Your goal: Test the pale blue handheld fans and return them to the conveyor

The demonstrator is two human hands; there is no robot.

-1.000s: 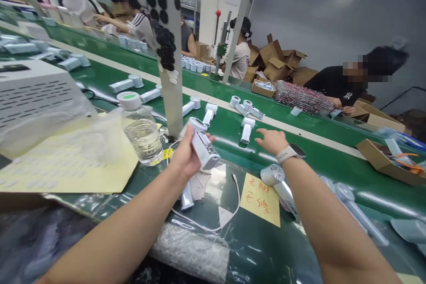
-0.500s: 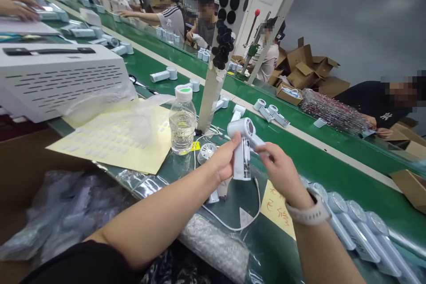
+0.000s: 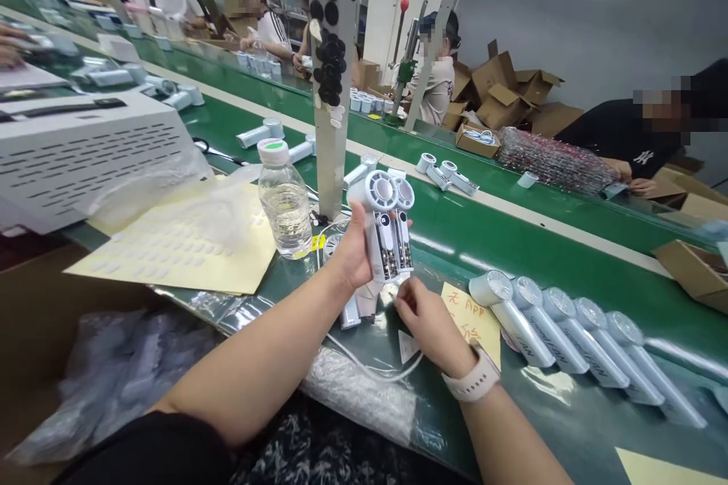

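Observation:
My left hand (image 3: pixel 348 254) is closed around two white hand-held fans (image 3: pixel 387 231), held upright side by side with their round heads on top. My right hand (image 3: pixel 425 320), with a pale watch on the wrist, sits just below them. Its fingers are pinched together at the foot of the fans, and what they pinch is hidden. A white cable (image 3: pixel 364 369) loops across the green table under that hand. A yellow handwritten note (image 3: pixel 476 318) lies right beside it.
Several wrapped fans (image 3: pixel 569 341) lie in a row at the right. A water bottle (image 3: pixel 283 201), a metal post (image 3: pixel 333 91), a yellow sticker sheet (image 3: pixel 182 242) and a white vented box (image 3: pixel 85 144) stand to the left. A bubble-wrap roll (image 3: pixel 364 398) lies near me. Other people work along the green belt (image 3: pixel 512 227).
A second fan has joined the first in my left hand. My right hand dropped from the fan's head down to its foot. The view swung slightly left.

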